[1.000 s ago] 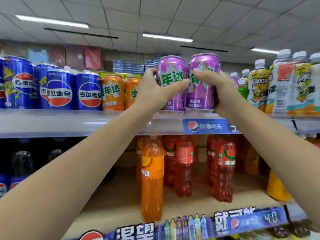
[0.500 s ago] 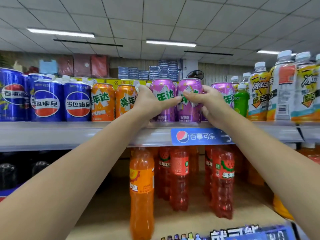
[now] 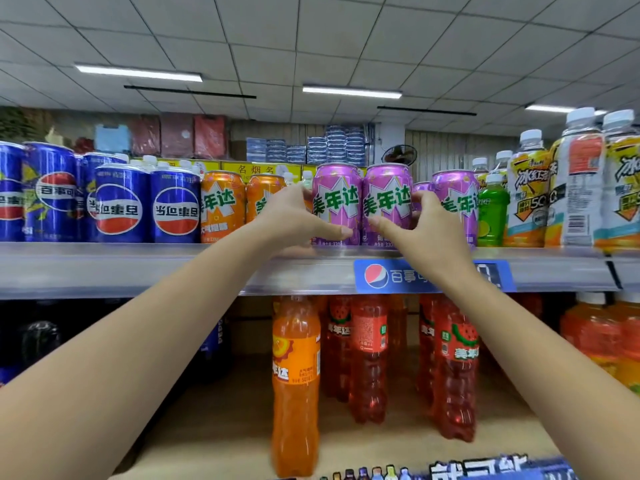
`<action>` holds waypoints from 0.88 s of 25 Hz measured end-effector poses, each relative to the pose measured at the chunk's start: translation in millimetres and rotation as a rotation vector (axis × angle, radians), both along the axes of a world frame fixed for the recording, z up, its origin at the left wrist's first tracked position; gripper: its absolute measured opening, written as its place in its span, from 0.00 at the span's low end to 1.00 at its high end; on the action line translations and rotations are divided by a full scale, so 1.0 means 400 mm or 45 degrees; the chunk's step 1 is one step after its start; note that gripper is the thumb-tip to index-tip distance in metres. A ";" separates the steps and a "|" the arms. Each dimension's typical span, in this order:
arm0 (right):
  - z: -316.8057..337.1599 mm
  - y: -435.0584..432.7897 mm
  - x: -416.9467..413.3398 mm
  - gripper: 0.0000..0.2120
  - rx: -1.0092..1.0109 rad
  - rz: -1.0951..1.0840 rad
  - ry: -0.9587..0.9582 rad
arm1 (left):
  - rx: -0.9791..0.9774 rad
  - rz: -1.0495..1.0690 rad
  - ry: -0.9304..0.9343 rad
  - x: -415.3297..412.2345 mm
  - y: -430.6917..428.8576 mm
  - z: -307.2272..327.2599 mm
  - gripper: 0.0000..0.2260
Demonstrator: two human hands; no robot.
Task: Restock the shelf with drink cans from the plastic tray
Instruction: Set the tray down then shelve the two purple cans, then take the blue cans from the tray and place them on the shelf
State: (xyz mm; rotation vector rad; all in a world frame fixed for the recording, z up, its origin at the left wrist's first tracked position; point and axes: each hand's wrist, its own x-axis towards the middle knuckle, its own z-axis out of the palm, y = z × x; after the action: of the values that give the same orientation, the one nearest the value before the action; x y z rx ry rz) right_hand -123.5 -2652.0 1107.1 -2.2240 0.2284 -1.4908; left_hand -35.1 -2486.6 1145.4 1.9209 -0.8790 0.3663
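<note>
Two purple drink cans stand side by side on the upper metal shelf (image 3: 138, 268), labels facing me. My left hand (image 3: 294, 216) wraps the left purple can (image 3: 337, 202), thumb across its lower front and fingers round its left side. My right hand (image 3: 415, 230) holds the right purple can (image 3: 388, 202) the same way from the right. Another purple can (image 3: 457, 206) stands just right of my right hand. The plastic tray is out of view.
Orange cans (image 3: 223, 206) and blue cola cans (image 3: 176, 209) fill the shelf to the left. A green bottle (image 3: 491, 213) and tall tea bottles (image 3: 581, 181) stand to the right. Below, an orange bottle (image 3: 296, 375) and red bottles (image 3: 369, 358) sit on the lower shelf.
Both hands have lowered the two purple cans onto the shelf and turned the labels to the front. My thumbs have slid down to the cans' lower fronts.
</note>
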 end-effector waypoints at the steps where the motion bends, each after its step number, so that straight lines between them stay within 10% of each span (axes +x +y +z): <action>1: -0.005 0.002 0.004 0.32 -0.018 -0.020 -0.025 | -0.002 0.015 -0.051 -0.001 -0.005 -0.003 0.21; 13: -0.040 -0.005 0.035 0.27 -0.020 -0.083 -0.307 | 0.046 0.224 -0.437 -0.013 -0.047 -0.037 0.35; 22: -0.230 0.093 -0.135 0.04 -0.320 0.218 -0.560 | -0.321 0.231 -0.901 -0.204 0.054 -0.242 0.08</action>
State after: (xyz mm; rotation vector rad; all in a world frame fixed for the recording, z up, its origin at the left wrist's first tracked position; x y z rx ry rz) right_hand -177.7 -2614.8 1015.2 -1.9640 -0.2942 -1.9424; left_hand -116.8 -2464.9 1048.7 1.6425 -1.0370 1.2560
